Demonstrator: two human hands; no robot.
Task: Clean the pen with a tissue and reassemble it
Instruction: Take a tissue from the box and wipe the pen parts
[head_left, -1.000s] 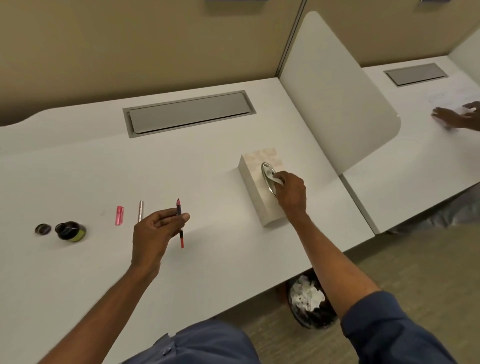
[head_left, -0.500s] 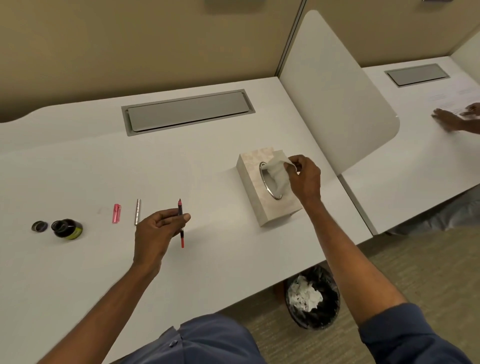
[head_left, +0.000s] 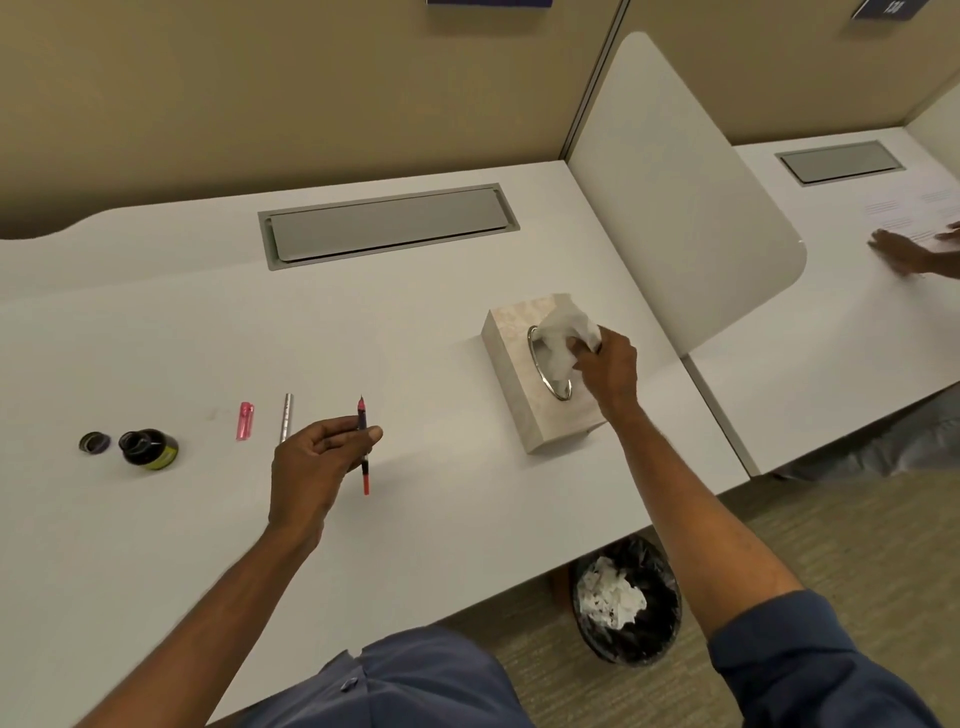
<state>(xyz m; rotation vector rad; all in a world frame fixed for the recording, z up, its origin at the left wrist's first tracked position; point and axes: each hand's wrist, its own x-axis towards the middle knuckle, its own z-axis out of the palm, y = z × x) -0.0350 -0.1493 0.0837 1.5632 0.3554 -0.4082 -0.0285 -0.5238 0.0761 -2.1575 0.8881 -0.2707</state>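
Left of the right hand (head_left: 609, 370), which pinches a tissue (head_left: 563, 338), the left hand (head_left: 317, 462) grips the pen (head_left: 363, 447), its axis pointing away from the person.

My left hand (head_left: 317, 457) is raised, thumb and fingers (head_left: 332, 431) pinching the pen (head_left: 365, 473) near its middle. My right arm (head_left: 691, 493) stretches forward; my right hand (head_left: 610, 366) curls, seemingly pinching the tissue (head_left: 563, 332).

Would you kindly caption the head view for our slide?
Right hand grips a tissue at the tissue box; left hand holds the disassembled pen.
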